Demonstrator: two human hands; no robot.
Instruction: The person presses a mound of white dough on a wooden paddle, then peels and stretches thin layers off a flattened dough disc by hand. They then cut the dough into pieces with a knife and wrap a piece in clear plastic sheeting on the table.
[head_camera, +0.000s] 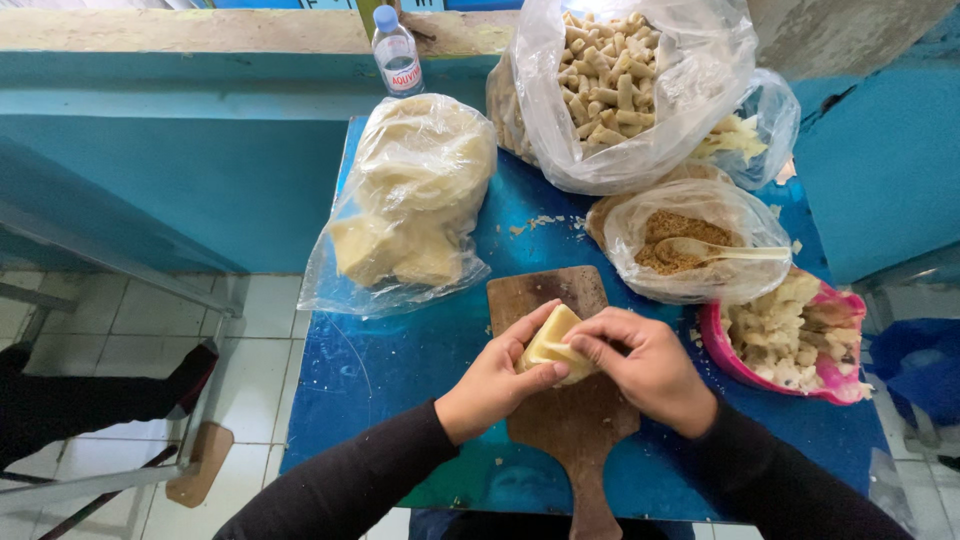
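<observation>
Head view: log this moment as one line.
left hand: holding dough piece | right hand: pinching same dough piece | under: wooden board | right: pink bowl | surface: blue table

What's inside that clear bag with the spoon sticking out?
The bag holds brown crumbs with a pale spoon lying in them. How deep the crumbs go is hidden by the crumpled plastic.

Both hands (575, 365) pinching pale dough piece (552, 342), over wooden board (560, 400), blue table (400, 360)
</observation>
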